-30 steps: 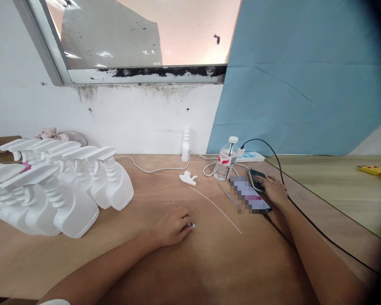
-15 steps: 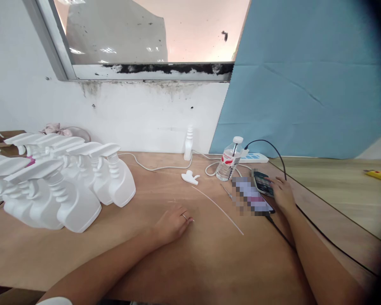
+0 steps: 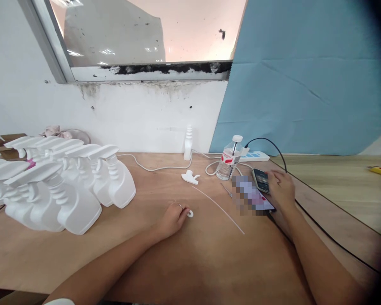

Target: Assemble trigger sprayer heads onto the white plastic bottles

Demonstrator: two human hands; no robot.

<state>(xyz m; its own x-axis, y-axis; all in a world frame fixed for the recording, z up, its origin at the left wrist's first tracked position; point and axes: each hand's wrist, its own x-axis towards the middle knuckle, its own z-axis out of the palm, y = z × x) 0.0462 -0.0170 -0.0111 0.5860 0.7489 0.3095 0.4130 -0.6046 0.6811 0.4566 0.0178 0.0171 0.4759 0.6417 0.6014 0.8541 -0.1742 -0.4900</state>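
Note:
My left hand [image 3: 174, 219] rests on the wooden table with its fingers curled; a small white ring-shaped piece [image 3: 190, 214] touches its fingertips. At the right, my right hand [image 3: 281, 186] is over the edge of a dark phone-like device [image 3: 261, 181], fingers bent; what they grip, if anything, is hard to make out. Beside that device lies a lit phone [image 3: 254, 195], partly pixelated. A white trigger piece [image 3: 190, 177] and a thin clear tube [image 3: 219, 206] lie between the hands.
White spray bottles [image 3: 79, 203] crowd the left side. A clear water bottle [image 3: 229, 160], a power strip [image 3: 254, 156] and a slim white bottle [image 3: 188, 144] stand or lie towards the wall. A black cable [image 3: 330, 237] runs along the right.
The small white ring now shows at my left fingertips, and the fingers are more curled. My right hand has shifted slightly up and left, with its fingers more bent over the device.

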